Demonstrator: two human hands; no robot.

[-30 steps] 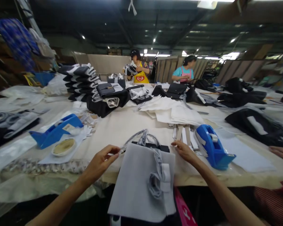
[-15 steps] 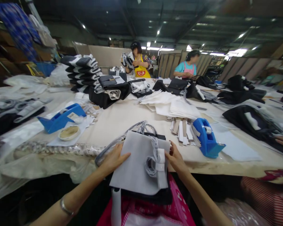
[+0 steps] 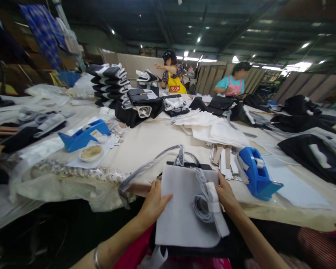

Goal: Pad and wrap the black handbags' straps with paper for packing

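Note:
A black handbag [image 3: 194,251] rests at the table's front edge, close to my body. A white sheet [image 3: 179,209] covers its face. On the sheet lies a coiled strap in clear wrap [image 3: 201,209], beside a white wrapped band [image 3: 214,203]. The bag's wrapped handle [image 3: 154,160] loops out onto the table. My left hand [image 3: 154,201] grips the left side, thumb over the sheet and fingers behind. My right hand [image 3: 226,194] grips the right side near the white band, its fingers partly hidden.
Blue tape dispensers [image 3: 85,134] [image 3: 256,173] stand left and right. Near the left one is a round dish [image 3: 91,152]. White sheets [image 3: 212,129], card strips [image 3: 225,160] and stacked black bags [image 3: 110,86] lie beyond. A co-worker's hands [image 3: 0,138] are at far left; two people stand across the table.
My view has turned a little left. Both hands still hold the bag, which sits farther right in view. The person in the yellow apron has let go of a wrapped bundle and raised an arm.

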